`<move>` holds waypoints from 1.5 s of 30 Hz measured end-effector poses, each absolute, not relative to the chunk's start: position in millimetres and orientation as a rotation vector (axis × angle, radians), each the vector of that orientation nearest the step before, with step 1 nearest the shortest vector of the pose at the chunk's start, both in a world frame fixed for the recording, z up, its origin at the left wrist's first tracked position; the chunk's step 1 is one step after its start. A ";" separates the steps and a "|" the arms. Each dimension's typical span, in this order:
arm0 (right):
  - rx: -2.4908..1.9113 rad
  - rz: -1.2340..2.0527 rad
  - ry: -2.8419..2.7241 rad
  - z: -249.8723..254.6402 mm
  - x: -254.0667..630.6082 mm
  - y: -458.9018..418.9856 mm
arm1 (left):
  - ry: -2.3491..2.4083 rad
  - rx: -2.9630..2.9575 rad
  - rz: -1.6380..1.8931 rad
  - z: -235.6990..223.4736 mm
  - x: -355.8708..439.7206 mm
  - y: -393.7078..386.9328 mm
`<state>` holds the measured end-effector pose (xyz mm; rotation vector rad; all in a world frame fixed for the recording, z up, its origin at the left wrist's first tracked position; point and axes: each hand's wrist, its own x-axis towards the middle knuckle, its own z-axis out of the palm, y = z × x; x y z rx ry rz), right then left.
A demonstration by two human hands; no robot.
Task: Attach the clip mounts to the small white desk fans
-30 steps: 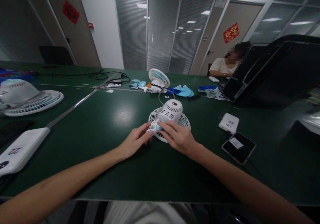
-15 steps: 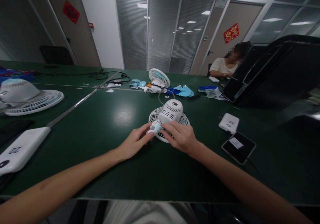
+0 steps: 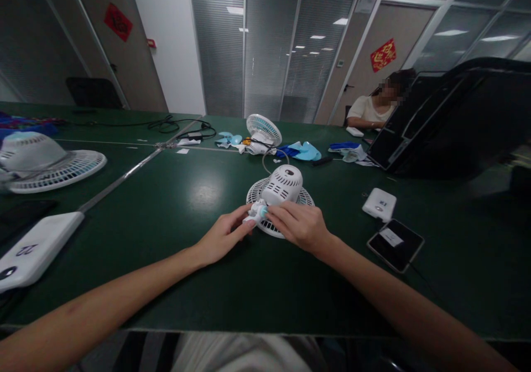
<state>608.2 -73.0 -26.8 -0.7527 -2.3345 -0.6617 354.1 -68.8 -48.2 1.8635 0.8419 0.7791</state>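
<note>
A white fan (image 3: 283,184) lies grille-down on the green table, its vented motor housing facing up. At its near left side is a small white clip-like bracket (image 3: 254,213) with a light blue knob (image 3: 263,211). My left hand (image 3: 227,234) is closed on the bracket, thumb in front and fingers behind. From the right, my right hand (image 3: 301,225) pinches the blue knob between thumb and fingertips. Whether the bracket is joined to the fan is hidden by the hands.
Another fan (image 3: 263,131) and light blue blades (image 3: 229,139) lie farther back. A third fan (image 3: 50,162) and a white power bank (image 3: 37,247) are at left. On the right are a smaller power bank (image 3: 379,205), a black device (image 3: 396,245) and a large black case (image 3: 452,123). A person (image 3: 373,109) sits beyond.
The right hand's fingers have shifted slightly around the blue knob and sit closer together. The left hand, the bracket and the fan stay in place.
</note>
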 end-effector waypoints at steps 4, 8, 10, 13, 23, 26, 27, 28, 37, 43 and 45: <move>-0.603 -0.742 -2.452 -25.6 620.6 -70.3 | 0.827 1.882 0.779 -48.1 353.0 -68.3; -0.652 -0.743 -2.411 -27.4 623.5 -65.4 | 0.826 1.894 0.766 -47.8 352.6 -68.6; -0.685 -0.726 -2.361 -27.9 620.0 -65.0 | 0.830 1.898 0.770 -48.0 352.9 -68.8; -0.732 -0.726 -2.349 -26.8 613.7 -67.5 | 0.840 1.893 0.790 -48.2 353.6 -69.3; -0.612 -0.756 -2.451 -21.5 620.2 -71.7 | 0.854 1.894 0.796 -47.6 353.1 -69.9; -0.621 -0.797 -2.427 -21.5 619.4 -69.7 | 0.864 1.887 0.799 -48.0 353.0 -69.1; -0.633 -0.800 -2.415 -22.0 618.1 -68.8 | 0.866 1.887 0.798 -48.0 353.1 -68.9; -0.651 -0.792 -2.404 -22.7 616.5 -67.9 | 0.867 1.889 0.794 -47.9 353.3 -68.8; -0.682 -0.696 -2.405 -24.6 613.7 -68.3 | 0.875 1.901 0.809 -48.5 353.9 -68.9; -0.584 -0.820 -2.447 -20.9 618.0 -68.2 | 0.871 1.903 0.805 -48.8 353.0 -68.6; -0.606 -0.806 -2.403 -21.1 613.9 -68.3 | 0.876 1.905 0.802 -48.2 353.4 -68.9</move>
